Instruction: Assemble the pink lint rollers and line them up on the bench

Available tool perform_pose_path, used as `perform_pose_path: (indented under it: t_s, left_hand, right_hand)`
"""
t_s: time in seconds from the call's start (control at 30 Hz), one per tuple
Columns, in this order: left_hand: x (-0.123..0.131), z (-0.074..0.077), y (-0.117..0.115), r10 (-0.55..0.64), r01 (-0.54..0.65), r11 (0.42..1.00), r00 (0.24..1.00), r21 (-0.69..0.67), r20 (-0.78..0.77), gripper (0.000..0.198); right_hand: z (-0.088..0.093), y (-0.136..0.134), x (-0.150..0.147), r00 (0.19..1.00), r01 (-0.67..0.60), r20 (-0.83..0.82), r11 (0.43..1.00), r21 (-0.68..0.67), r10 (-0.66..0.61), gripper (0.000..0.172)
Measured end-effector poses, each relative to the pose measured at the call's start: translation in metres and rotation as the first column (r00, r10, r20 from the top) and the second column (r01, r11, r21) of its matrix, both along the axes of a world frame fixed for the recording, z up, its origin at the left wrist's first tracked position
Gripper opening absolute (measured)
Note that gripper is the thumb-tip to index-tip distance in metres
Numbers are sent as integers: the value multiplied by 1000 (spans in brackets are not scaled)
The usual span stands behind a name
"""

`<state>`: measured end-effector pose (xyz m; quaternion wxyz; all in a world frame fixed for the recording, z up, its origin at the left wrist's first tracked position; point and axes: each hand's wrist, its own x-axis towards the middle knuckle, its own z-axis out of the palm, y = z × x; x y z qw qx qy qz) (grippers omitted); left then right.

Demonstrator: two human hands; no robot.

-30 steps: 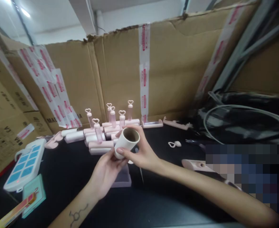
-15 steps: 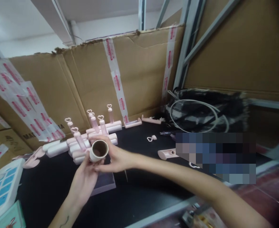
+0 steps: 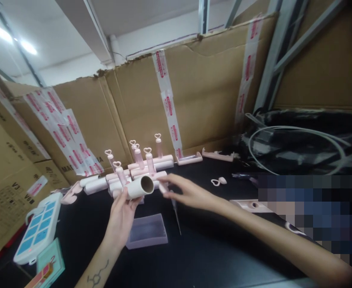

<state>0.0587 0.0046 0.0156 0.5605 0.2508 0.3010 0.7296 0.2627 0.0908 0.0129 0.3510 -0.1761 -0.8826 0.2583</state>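
Note:
My left hand point(image 3: 122, 218) is closed round a hollow white tube point(image 3: 134, 189), its open end tipped to the right and towards me. To the right of that opening, my right hand point(image 3: 190, 193) has thumb and fingers round a small pale pink piece point(image 3: 163, 187), possibly an end cap; its shape is partly hidden. Below the hands lies a shallow translucent box point(image 3: 147, 241). A thin pointed metal tool point(image 3: 177, 218) lies beneath my right hand. Behind the tube, pink wands with heart-shaped tops point(image 3: 148, 162) stand upright among pink and white cylinders point(image 3: 96, 186).
On the left are a power strip point(image 3: 40, 228) with blue panels and a green box point(image 3: 54, 260). Loose heart pieces point(image 3: 218, 181) and pink holders point(image 3: 190, 159) lie to the right. Taped cardboard point(image 3: 205, 92) walls the back; a coiled cable point(image 3: 295, 127) sits at right.
My right hand has come away from the tube to the right, with a small pink piece in its fingers. The tube has tilted sideways in my left hand. The view has shifted left.

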Motion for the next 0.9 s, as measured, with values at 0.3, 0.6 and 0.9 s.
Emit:
perform_pose_path:
  t_s: [0.3,0.6,0.9]
  left_hand:
    - [14,-11,-6,-71,72,997,995,7,-76,30]
    - [23,-15,-18,-141,141,990,990,17,-23,31]
    - [18,-5,-26,-124,138,985,984,-106,130,16]
  right_hand:
    - [8,-43,-13,950,87,-306,994,63,-64,34]
    - [-7,-54,-19,960,163,-275,912,375,-58,47]
    - [24,-66,-27,980,157,-195,723,673,-31,45]
